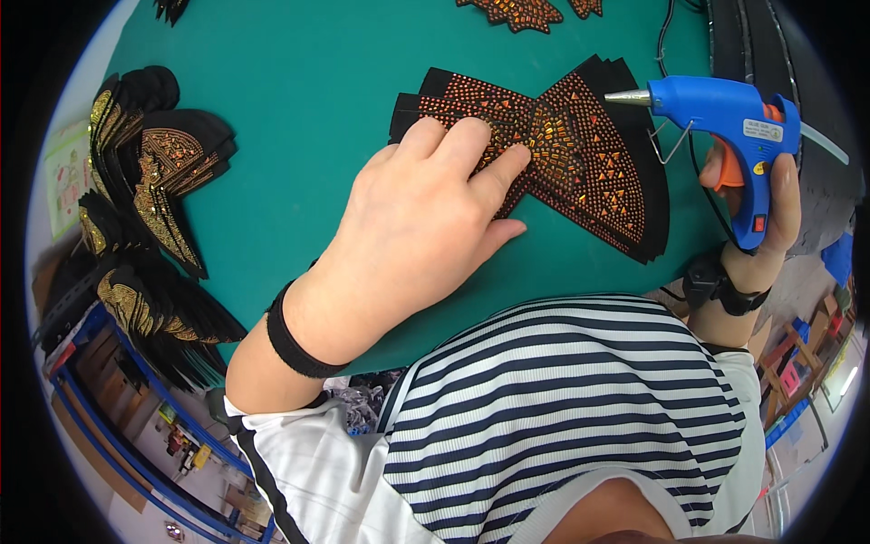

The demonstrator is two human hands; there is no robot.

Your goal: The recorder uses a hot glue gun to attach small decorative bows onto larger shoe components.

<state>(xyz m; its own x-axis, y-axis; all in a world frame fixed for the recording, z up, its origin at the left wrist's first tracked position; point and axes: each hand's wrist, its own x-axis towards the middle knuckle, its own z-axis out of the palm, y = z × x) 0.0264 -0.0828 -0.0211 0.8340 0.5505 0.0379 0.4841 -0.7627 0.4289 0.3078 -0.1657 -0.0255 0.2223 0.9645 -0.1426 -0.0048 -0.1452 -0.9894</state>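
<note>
A black bow-shaped appliqué (603, 168) covered with orange and copper studs lies on the green table, its layers overlapping like a stack. My left hand (430, 199) rests palm down over its left wing, index finger reaching toward the studded middle and thumb held apart. The other fingertips are bent out of sight, and much of that wing is covered. At the right, my right hand (779, 204) grips a blue hot glue gun (707, 102) by its handle, a finger at the orange trigger. Its metal nozzle points left, over the right wing's upper edge.
Stacks of black appliqués with gold studs (168, 163) line the table's left side. More orange-studded pieces (515, 13) lie at the far edge of the green table (308, 54). A black cable (664, 41) runs near the glue gun. Blue-framed shelving (149, 453) stands lower left.
</note>
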